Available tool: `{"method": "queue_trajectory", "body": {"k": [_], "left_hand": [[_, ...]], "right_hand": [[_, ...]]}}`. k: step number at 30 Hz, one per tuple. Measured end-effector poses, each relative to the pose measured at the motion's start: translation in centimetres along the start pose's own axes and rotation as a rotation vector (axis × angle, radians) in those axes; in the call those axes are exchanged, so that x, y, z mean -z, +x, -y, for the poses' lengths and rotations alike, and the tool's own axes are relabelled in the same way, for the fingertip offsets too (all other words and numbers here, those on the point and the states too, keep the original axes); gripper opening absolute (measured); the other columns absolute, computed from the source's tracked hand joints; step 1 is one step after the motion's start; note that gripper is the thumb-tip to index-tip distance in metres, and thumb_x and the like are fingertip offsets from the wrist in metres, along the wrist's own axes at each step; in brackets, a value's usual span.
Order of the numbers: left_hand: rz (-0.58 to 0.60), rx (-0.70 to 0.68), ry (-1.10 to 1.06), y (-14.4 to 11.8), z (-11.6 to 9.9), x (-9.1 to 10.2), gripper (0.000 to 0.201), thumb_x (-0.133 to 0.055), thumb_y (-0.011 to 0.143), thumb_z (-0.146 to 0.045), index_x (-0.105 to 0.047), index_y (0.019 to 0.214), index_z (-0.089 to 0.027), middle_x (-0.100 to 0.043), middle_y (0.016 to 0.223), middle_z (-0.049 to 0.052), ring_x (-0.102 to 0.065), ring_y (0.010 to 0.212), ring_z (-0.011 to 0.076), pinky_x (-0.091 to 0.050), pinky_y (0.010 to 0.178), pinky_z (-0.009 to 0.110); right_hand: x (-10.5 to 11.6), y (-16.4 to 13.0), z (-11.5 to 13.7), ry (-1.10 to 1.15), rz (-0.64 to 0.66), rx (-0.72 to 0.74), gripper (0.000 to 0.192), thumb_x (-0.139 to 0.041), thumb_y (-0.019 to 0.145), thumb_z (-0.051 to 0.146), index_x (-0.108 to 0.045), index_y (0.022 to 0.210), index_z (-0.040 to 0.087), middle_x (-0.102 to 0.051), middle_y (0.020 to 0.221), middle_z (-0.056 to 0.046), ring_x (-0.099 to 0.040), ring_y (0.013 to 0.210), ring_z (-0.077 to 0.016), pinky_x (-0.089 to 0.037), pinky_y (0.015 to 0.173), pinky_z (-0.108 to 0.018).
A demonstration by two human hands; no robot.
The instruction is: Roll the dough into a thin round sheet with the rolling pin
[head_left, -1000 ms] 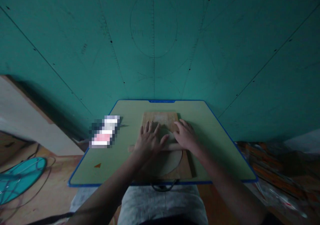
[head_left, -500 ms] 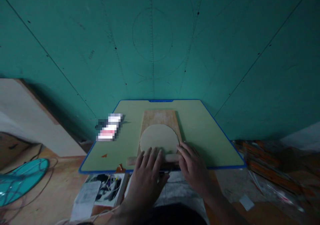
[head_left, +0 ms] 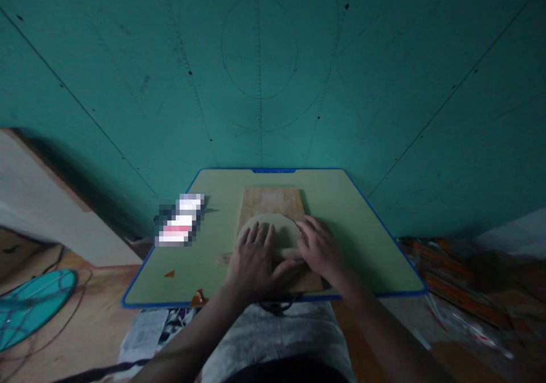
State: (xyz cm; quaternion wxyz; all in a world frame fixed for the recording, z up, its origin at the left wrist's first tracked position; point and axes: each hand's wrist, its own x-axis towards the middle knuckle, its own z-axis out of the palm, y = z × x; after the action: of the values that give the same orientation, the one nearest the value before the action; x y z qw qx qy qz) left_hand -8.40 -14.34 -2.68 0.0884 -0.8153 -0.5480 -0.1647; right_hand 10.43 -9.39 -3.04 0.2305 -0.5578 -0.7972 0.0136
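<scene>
- left hand [head_left: 252, 261] and right hand [head_left: 321, 249] press flat, fingers spread, on rolling pin [head_left: 290, 253]
- pin lies across dough round [head_left: 273, 229] on wooden board [head_left: 273, 198]

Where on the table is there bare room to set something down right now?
Bare patches on the green table: the right side between the wooden board and the blue edge, and the far strip behind the board. Crowded: the board, where left hand and right hand press the rolling pin on dough.
</scene>
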Motion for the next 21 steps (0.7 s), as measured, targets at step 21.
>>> {"method": "queue_trajectory", "body": {"k": [21], "left_hand": [[-0.007, 0.073, 0.126, -2.1, -0.2, 0.9, 0.054, -0.04, 0.101, -0.039, -0.05, 0.145, -0.01, -0.049, 0.151, 0.017, -0.043, 0.142, 0.0379, -0.038, 0.112, 0.057]], "right_hand": [[0.8, -1.9, 4.4, -0.144, -0.033, 0.126, 0.038, -0.043, 0.101, 0.028, -0.064, 0.129, 0.014, -0.06, 0.14, -0.018, -0.049, 0.137, -0.031, -0.031, 0.118, -0.051]]}}
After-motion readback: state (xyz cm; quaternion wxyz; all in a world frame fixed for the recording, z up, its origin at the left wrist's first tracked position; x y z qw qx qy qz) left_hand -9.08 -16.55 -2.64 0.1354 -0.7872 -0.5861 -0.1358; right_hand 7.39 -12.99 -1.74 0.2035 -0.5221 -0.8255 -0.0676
